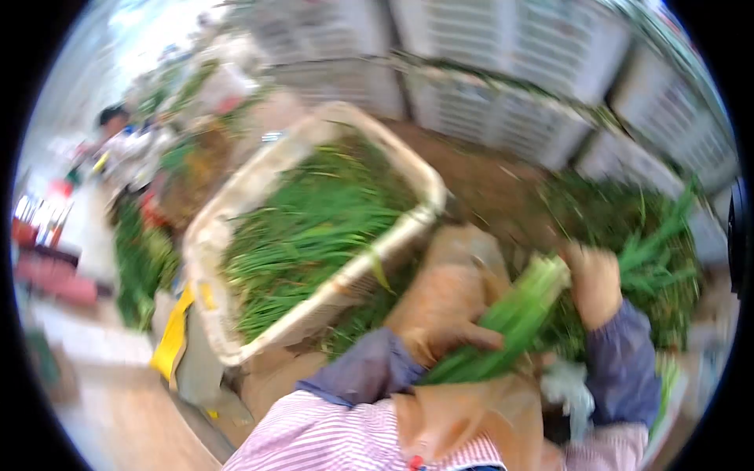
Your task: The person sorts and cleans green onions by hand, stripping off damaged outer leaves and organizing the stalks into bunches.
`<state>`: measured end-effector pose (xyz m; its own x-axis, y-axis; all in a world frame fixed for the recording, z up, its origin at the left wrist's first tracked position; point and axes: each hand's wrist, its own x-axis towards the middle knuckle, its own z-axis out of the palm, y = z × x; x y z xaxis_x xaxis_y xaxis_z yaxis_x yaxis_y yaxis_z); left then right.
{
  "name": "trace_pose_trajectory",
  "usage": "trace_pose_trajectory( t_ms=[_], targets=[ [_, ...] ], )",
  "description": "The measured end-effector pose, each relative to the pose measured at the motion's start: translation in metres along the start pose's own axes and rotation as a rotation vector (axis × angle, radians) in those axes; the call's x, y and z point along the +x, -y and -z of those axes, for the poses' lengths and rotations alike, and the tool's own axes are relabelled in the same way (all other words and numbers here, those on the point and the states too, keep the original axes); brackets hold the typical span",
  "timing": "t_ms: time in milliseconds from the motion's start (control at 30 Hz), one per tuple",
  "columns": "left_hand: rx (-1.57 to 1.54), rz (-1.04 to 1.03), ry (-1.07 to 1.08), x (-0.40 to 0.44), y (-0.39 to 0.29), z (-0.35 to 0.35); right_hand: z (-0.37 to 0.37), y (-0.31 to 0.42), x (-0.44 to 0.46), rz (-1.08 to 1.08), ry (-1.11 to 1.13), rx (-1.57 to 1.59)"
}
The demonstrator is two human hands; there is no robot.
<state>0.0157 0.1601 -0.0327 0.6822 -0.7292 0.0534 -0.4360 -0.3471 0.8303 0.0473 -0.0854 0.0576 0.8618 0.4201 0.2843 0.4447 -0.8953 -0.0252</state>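
To the right of the white rectangular plastic crate (314, 310), a bundle of long green leafy stalks with pale ends (514, 314) is clasped by the left hand (440, 339), the hand nearer the crate. Its long axis is set roughly parallel to the crate's near side, pale ends directed toward the curled right hand (594, 282); whether anything is pinched there cannot be told.
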Motion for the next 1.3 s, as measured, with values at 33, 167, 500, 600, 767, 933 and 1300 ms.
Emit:
trace_pose_trajectory(
  t_ms=[33, 167, 500, 600, 767, 933, 1300],
  targets=[
    [-0.383, -0.059, -0.129, 0.01, -0.045, 0.019, -0.003, -0.014, -0.001, -0.001, -0.148, -0.076],
    [-1.552, 0.355, 0.187, -0.014, -0.031, 0.011, -0.003, -0.117, -0.026, -0.752, -0.429, -0.094],
    [-1.74, 0.226, 0.039, -0.003, -0.029, 0.003, -0.075, -0.164, -0.124, -1.133, -0.064, 0.225],
    [-1.728, 0.222, 0.083, -0.002, -0.018, -0.002, -0.05, -0.054, -0.063, -0.847, -0.22, 1.258],
    [-1.74, 0.425, -0.004, -0.013, -0.016, -0.001, -0.019, 0.025, -0.029, -0.627, 0.076, 1.42],
    [-1.807, 0.369, 0.093, -0.012, -0.011, 0.003, -0.017, 0.017, -0.032, -0.59, 0.202, 1.324],
    [-1.787, 0.43, 0.002, -0.013, -0.025, -0.001, -0.02, -0.011, -0.049, -0.329, -0.177, 0.423]
  ],
)
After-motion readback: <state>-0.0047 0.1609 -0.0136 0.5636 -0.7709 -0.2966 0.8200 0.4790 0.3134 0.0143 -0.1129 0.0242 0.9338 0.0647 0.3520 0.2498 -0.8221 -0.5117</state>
